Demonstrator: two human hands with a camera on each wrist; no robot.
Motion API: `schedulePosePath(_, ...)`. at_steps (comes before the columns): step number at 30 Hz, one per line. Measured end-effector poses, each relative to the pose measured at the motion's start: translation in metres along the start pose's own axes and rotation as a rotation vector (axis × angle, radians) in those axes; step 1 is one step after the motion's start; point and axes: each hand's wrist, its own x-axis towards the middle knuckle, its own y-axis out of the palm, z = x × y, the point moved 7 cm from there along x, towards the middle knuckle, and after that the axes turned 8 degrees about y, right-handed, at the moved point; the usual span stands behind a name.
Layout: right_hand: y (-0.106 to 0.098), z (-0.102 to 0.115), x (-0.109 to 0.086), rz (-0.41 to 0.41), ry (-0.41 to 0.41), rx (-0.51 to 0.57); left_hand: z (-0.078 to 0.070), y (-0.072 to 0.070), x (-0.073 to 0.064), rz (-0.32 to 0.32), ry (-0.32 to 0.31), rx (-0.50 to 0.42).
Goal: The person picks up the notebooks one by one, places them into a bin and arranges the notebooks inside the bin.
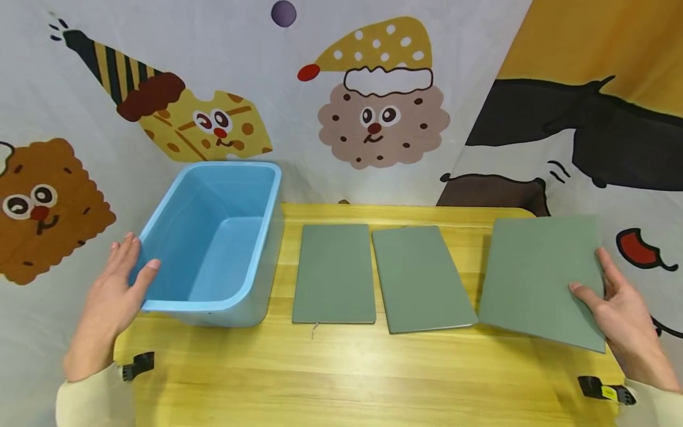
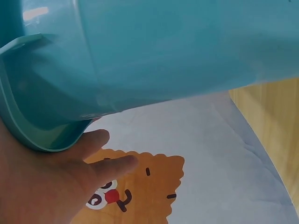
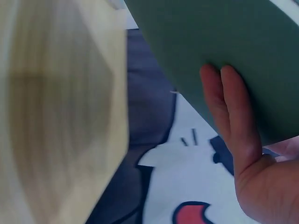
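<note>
My left hand (image 1: pixel 114 290) is at the left rim of a light blue plastic basin (image 1: pixel 256 255), thumb over the inside and fingers along the outside. In the left wrist view, the rim runs between thumb and fingers. On the right, my right hand (image 1: pixel 621 308) pinches the right edge of a green notebook (image 1: pixel 541 276), which is tilted and raised above the table. The right wrist view shows two fingertips (image 3: pixel 227 71) against its underside. Two more green notebooks, a left one (image 1: pixel 335 273) and a middle one (image 1: pixel 421 279), lie side by side on the table.
The yellow wood-grain table (image 1: pixel 347 373) holds the basin at its left side. A patterned cloth (image 1: pixel 299 124) with cartoon figures hangs behind the table. A short thin ribbon (image 1: pixel 315 329) sticks out under the left notebook's near edge.
</note>
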Motion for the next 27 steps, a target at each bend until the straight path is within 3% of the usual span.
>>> schedulePosePath(7, -0.019, 0.030, -0.013, -0.145, -0.074, 0.049, 0.001, 0.000, -0.002, -0.018, -0.001, -0.018)
schedulePosePath(10, -0.018, 0.039, -0.019, -0.147, -0.062, 0.169, 0.000, -0.001, -0.001, -0.020, 0.003, -0.019)
schedulePosePath(12, -0.013, 0.046, -0.022, -0.135, -0.047, 0.247, 0.000, -0.001, 0.000, -0.020, 0.006, -0.022)
schedulePosePath(15, 0.000, 0.058, -0.026, -0.082, -0.037, 0.483, 0.000, -0.003, 0.000, -0.023, 0.011, -0.025)
schedulePosePath(19, 0.019, 0.080, -0.028, -0.006, -0.081, 0.699, 0.001, -0.003, 0.000, -0.025, 0.013, -0.014)
schedulePosePath(23, 0.040, 0.101, -0.033, 0.069, -0.114, 0.776, 0.001, -0.002, 0.001, -0.012, 0.019, -0.005)
schedulePosePath(27, 0.067, 0.127, -0.040, 0.150, -0.187, 0.760, 0.001, -0.002, 0.001, -0.010, 0.023, -0.010)
